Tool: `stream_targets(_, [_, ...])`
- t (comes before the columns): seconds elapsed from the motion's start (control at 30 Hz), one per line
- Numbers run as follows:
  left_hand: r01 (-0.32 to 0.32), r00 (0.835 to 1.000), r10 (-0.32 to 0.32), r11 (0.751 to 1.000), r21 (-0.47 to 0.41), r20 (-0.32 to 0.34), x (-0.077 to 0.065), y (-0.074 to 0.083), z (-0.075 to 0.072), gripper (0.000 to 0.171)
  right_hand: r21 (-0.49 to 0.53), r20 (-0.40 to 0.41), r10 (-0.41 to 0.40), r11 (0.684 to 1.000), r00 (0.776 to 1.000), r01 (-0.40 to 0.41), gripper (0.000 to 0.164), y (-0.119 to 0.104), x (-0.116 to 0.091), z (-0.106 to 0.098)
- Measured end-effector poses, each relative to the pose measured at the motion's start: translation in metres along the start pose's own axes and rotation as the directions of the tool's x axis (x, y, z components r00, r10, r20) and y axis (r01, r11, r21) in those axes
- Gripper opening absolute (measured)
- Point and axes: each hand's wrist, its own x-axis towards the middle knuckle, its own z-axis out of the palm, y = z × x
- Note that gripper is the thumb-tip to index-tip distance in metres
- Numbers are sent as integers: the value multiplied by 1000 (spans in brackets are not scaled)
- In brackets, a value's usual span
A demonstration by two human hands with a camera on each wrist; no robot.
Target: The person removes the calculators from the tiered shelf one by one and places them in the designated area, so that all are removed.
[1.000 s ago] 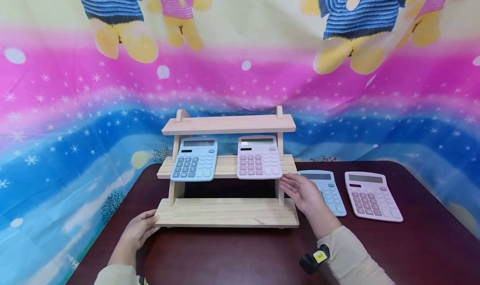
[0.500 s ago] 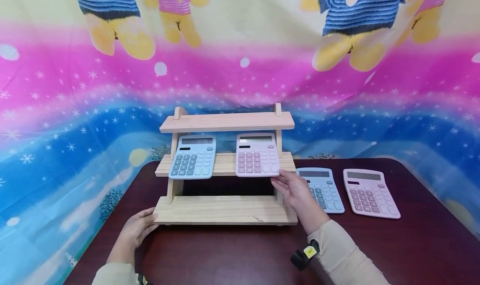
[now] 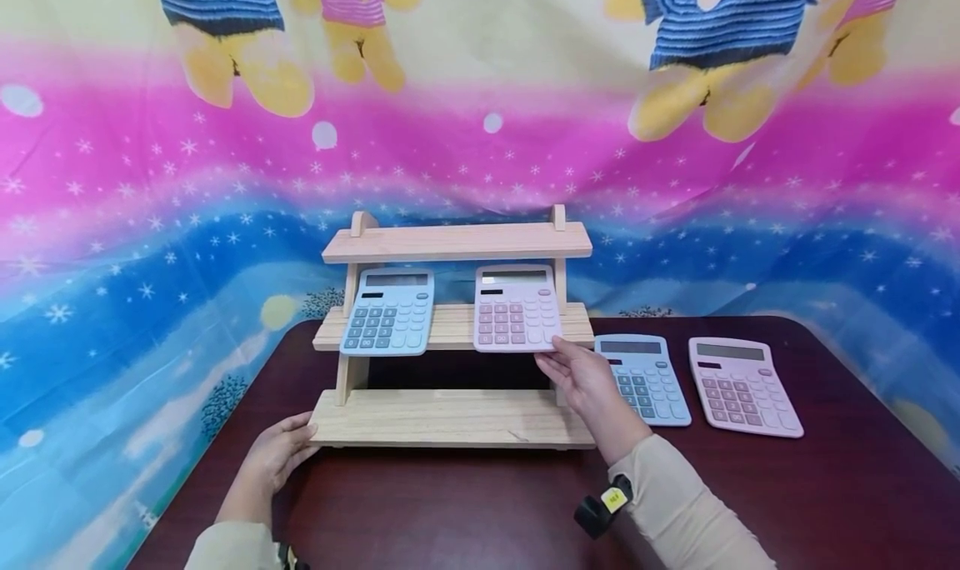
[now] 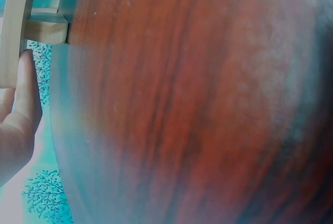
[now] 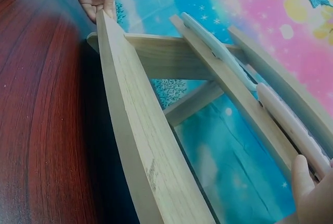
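Note:
A three-tier wooden display rack (image 3: 457, 416) stands on the table. On its middle tier a blue calculator (image 3: 387, 312) leans at the left and a pink calculator (image 3: 517, 307) at the right. My right hand (image 3: 588, 382) pinches the pink one's lower right corner, thumb at its edge and fingers below. In the right wrist view this hand (image 5: 315, 198) shows beside the calculator's lower end (image 5: 294, 125). My left hand (image 3: 277, 453) holds the left end of the bottom tier; the left wrist view shows its thumb (image 4: 26, 88) along the board (image 4: 13, 31).
Right of the rack, a second blue calculator (image 3: 652, 378) lies on the dark red table (image 3: 450, 512), partly hidden by my right hand. A second pink calculator (image 3: 742, 387) lies beside it. A printed cloth (image 3: 480, 170) hangs behind the table.
My right hand has shifted left, from beside the rack's right upright onto the pink calculator's lower right corner. The left hand stays at the bottom tier; the calculators keep their places.

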Motion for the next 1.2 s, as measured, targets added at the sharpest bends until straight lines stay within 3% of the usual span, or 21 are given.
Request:
stream_targets(0.5, [-1, 1000, 1, 1000, -17, 2, 0, 4, 1, 58, 20, 11, -47, 999, 999, 46, 39, 2, -2, 6])
stream_targets(0.93, [-3, 1000, 3, 1000, -26, 0, 2, -2, 2, 59, 59, 30, -78, 995, 997, 76, 31, 4, -5, 3])
stream_targets(1.2, [-15, 1000, 15, 1000, -20, -5, 4, -6, -1, 61, 41, 59, -86, 996, 995, 83, 12, 5, -10, 1])
